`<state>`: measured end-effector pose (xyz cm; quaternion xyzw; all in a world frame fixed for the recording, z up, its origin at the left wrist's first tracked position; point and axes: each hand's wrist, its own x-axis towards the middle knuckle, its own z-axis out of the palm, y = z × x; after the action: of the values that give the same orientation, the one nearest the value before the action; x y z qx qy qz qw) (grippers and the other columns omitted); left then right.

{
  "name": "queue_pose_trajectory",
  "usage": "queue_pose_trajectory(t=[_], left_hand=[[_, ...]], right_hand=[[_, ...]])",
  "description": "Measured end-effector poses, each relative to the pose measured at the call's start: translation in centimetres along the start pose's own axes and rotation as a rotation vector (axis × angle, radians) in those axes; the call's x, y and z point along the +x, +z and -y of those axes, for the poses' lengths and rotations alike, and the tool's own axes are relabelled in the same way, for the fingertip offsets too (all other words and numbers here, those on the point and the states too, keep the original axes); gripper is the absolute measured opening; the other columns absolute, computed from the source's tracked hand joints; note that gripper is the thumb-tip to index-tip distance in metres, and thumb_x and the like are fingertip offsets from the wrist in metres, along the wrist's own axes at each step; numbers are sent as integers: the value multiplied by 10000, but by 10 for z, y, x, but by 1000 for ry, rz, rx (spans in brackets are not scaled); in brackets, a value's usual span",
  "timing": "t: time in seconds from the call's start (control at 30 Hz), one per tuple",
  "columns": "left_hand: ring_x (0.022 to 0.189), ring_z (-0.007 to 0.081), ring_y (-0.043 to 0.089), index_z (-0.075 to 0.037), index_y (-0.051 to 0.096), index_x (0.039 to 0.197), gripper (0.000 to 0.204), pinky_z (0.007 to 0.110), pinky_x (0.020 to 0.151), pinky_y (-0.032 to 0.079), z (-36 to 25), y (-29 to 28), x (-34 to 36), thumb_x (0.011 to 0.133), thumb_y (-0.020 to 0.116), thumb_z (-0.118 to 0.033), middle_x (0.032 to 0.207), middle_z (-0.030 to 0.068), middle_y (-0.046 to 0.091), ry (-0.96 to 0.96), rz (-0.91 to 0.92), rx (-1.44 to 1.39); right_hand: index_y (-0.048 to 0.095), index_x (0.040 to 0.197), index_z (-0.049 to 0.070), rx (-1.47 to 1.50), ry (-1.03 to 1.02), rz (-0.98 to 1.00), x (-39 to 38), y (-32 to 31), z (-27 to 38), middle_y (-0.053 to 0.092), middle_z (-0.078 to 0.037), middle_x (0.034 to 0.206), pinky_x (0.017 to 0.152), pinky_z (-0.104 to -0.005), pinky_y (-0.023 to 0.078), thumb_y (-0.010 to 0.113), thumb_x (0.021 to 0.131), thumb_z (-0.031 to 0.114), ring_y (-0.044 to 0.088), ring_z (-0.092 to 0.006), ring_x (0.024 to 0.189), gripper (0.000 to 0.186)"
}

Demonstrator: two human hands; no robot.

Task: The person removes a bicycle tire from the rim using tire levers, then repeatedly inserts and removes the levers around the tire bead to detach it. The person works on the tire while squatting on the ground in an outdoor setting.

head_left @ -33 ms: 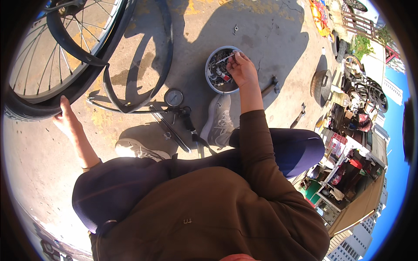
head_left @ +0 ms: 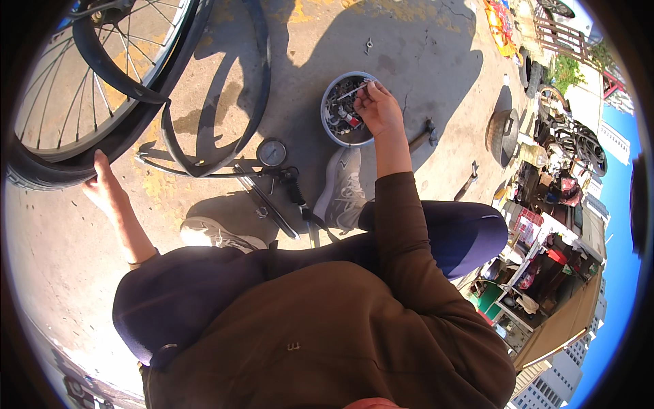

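Observation:
My left hand (head_left: 107, 187) is closed on the lower edge of a black bicycle tire (head_left: 129, 140), thumb on the near side and fingers mostly behind the rubber. The tire hangs partly off a spoked wheel rim (head_left: 146, 85) at the upper left. A black inner tube (head_left: 262, 75) loops from the wheel down toward the ground. Over a round white tub (head_left: 325, 129) of small mixed parts, my right hand (head_left: 379, 109) pinches a thin pale rod (head_left: 353, 90). Its exact kind is too small to tell.
Between my shoes and the tube lies a pump with a round gauge (head_left: 272, 153) and a black hose grip (head_left: 293, 187). A hammer (head_left: 424, 138) rests right of the tub, another small tool (head_left: 468, 180) beyond it. A dark round basin (head_left: 504, 136) and cluttered shelves (head_left: 545, 266) stand farther right.

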<state>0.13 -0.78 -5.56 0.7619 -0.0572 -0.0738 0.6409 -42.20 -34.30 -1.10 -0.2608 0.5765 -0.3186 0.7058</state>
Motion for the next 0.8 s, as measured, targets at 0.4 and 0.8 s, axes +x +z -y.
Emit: queue_pose_trajectory(t=[0.4,0.8], left_hand=[[1009,228,623,149,622,1134,493,334,949,452,-1,0,0,844,727,-235,1130,177,675,22,-9,16],[1052,238,613,147,596,1173,532,340,984,443,15,-7,8,837,749,-236,1180,194,649,-6,-3,-7]], right_hand=[[625,1002,103,74,67,24,3,-10,-10,630,-1,903,751,-340,498,583,976,113,592,-134,843,50],[673,997,87,-265,-215,-27,7,-16,-19,657,11,898,704,-234,475,656,914,58,611,-104,809,89]])
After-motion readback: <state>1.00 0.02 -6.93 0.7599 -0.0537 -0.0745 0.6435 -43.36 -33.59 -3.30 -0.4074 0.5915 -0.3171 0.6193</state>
